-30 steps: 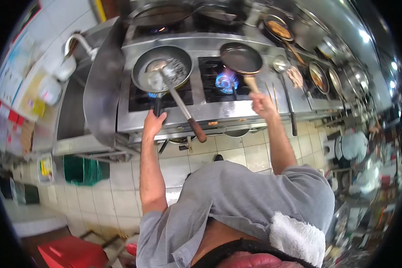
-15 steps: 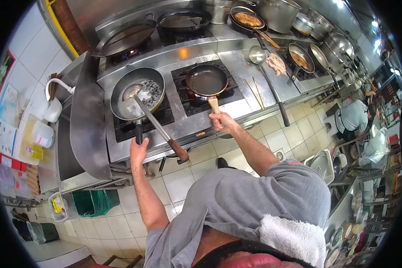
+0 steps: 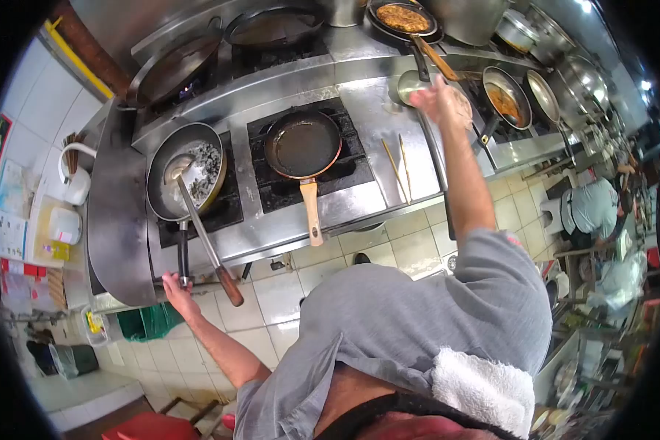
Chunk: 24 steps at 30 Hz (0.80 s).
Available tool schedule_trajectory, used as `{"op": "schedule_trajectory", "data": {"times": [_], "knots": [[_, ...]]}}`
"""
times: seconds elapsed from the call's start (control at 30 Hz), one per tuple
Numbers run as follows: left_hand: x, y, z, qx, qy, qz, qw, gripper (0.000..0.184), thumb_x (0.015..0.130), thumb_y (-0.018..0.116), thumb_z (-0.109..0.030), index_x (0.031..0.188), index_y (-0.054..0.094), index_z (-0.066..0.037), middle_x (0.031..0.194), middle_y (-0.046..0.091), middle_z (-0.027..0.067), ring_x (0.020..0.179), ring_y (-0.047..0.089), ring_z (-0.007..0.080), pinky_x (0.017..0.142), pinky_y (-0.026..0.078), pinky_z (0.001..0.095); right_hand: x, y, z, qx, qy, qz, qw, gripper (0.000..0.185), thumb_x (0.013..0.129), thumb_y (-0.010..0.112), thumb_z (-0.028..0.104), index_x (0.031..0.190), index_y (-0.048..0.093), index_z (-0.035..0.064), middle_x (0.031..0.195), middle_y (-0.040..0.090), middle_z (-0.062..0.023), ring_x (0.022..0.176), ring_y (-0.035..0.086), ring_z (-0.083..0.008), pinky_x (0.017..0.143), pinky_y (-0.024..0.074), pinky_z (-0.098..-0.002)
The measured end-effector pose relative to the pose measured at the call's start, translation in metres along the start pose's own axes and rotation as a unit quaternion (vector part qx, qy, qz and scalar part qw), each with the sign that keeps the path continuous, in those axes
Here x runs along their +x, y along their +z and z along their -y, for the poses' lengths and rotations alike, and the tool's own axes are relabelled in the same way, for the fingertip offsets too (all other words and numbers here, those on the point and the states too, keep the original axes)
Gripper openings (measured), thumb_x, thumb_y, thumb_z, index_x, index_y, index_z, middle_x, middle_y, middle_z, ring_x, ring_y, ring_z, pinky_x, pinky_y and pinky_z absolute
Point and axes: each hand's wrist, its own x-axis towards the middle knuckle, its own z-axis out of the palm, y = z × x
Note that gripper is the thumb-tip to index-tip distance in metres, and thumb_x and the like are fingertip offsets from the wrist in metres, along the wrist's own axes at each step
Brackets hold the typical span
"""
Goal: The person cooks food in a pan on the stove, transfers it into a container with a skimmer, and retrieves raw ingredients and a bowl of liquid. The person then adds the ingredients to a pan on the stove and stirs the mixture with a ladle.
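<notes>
My left hand point(image 3: 179, 293) is open beside the end of the black handle of a deep pan point(image 3: 154, 180); whether it touches the handle I cannot tell. A ladle point(image 3: 192, 202) with a wooden grip rests in that pan, among pale liquid and dark bits. My right hand point(image 3: 436, 103) reaches over the far counter with its fingers stretched out, slightly blurred. Just under it lie a crumpled cloth point(image 3: 463, 110), partly hidden, and a long-handled ladle point(image 3: 430, 147). A small dark frying pan point(image 3: 303, 144) with a light wooden handle sits alone on the middle burner.
Two wooden chopsticks point(image 3: 397, 170) lie on the steel counter. Behind, a pan holds a browned flat food point(image 3: 402, 18). To the right, another frying pan point(image 3: 506, 99) contains orange-brown food. Wide pans point(image 3: 275, 28) stand on the back burners. A person point(image 3: 590, 209) bends at far right.
My right hand has let go of the small frying pan's handle and moved right and away from me. My left hand has come off the deep pan's handle. The view has shifted.
</notes>
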Motion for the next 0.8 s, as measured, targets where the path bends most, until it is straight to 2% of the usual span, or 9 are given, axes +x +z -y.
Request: {"op": "schedule_trajectory", "data": {"times": [0.03,0.13,0.23,0.3,0.37,0.5,0.53,0.7,0.8], "knots": [[-0.016,-0.001,0.005,-0.108,0.003,-0.127,0.986,0.044,0.09,0.045,-0.044,0.101,0.054,-0.003,0.072,0.05,0.0015,0.061,0.047,0.0104,0.053,0.041,0.0235,0.019,0.0,0.015,0.031,0.015,0.014,0.999,0.067,0.088,0.048,0.04,0.12,0.021,-0.0125,0.116,0.039,-0.0351,0.095,0.053,-0.0467,0.083,0.0476,-0.0518],[-0.034,-0.019,0.151,-0.099,0.017,-0.09,0.991,0.022,0.089,0.045,-0.026,0.09,0.05,-0.004,0.069,0.048,0.0032,0.063,0.046,0.0117,0.053,0.04,0.0257,0.099,-0.001,0.029,0.117,0.087,0.07,0.987,0.064,0.091,0.045,0.033,0.122,0.012,-0.0115,0.121,0.03,-0.0363,0.105,0.046,-0.0487,0.085,0.0474,-0.0525],[-0.092,0.06,0.199,-0.285,-0.281,0.057,0.915,0.027,0.086,0.051,-0.034,0.093,0.049,-0.008,0.086,0.051,0.0053,0.08,0.053,0.0236,0.074,0.046,0.0391,0.137,0.005,0.032,0.14,0.112,0.075,0.981,0.048,0.091,0.045,0.025,0.115,0.022,-0.01,0.114,0.037,-0.0318,0.099,0.051,-0.0428,0.078,0.0518,-0.0488],[-0.116,0.129,0.186,-0.263,-0.344,0.04,0.9,0.037,0.087,0.047,-0.046,0.099,0.049,-0.01,0.102,0.05,0.0075,0.09,0.052,0.0259,0.08,0.045,0.042,0.197,-0.009,0.032,0.199,0.233,0.154,0.939,0.034,0.09,0.046,0.018,0.107,0.031,-0.0077,0.1,0.045,-0.0237,0.082,0.056,-0.0343,0.066,0.0547,-0.0405],[-0.118,0.171,0.195,-0.24,-0.372,0.057,0.895,0.046,0.087,0.044,-0.051,0.108,0.047,-0.011,0.113,0.047,0.0093,0.094,0.051,0.0281,0.083,0.044,0.0423,0.187,0.009,0.036,0.117,0.21,0.067,0.968,0.019,0.091,0.043,0.018,0.09,0.04,-0.0003,0.077,0.046,-0.0103,0.059,0.053,-0.0195,0.047,0.0471,-0.0271],[-0.108,0.208,0.217,-0.304,-0.329,0.119,0.886,0.041,0.09,0.045,-0.035,0.121,0.044,-0.009,0.116,0.048,0.0129,0.098,0.051,0.0301,0.084,0.045,0.0423,0.179,0.017,0.045,0.117,0.272,0.148,0.944,0.022,0.093,0.036,0.017,0.073,0.038,0.0079,0.05,0.033,0.0044,0.038,0.031,-0.0062,0.034,0.023,-0.0205],[-0.105,0.207,0.227,-0.3,-0.331,0.115,0.887,0.035,0.089,0.042,-0.024,0.12,0.045,-0.006,0.115,0.048,0.0156,0.098,0.051,0.0293,0.084,0.046,0.0401,0.178,0.016,0.048,0.147,0.282,0.176,0.932,0.026,0.092,0.034,0.013,0.067,0.036,0.0098,0.049,0.031,0.0056,0.036,0.028,-0.0054,0.032,0.0218,-0.0203],[-0.108,0.213,0.233,-0.343,-0.34,0.109,0.869,0.031,0.091,0.039,-0.029,0.109,0.047,-0.005,0.092,0.055,0.0157,0.082,0.055,0.0306,0.073,0.05,0.0421,0.191,0.011,0.077,0.296,0.38,0.265,0.835,0.031,0.089,0.033,0.008,0.058,0.032,0.0126,0.047,0.03,0.0045,0.035,0.025,-0.006,0.031,0.0204,-0.0204],[-0.104,0.224,0.232,-0.352,-0.362,0.092,0.858,0.029,0.09,0.04,-0.027,0.106,0.048,-0.004,0.091,0.055,0.0158,0.08,0.054,0.031,0.075,0.049,0.0417,0.177,0.027,0.098,0.268,0.356,0.232,0.865,0.028,0.086,0.031,0.005,0.058,0.032,0.0119,0.047,0.029,0.0042,0.034,0.025,-0.0064,0.031,0.0208,-0.0206]]}}
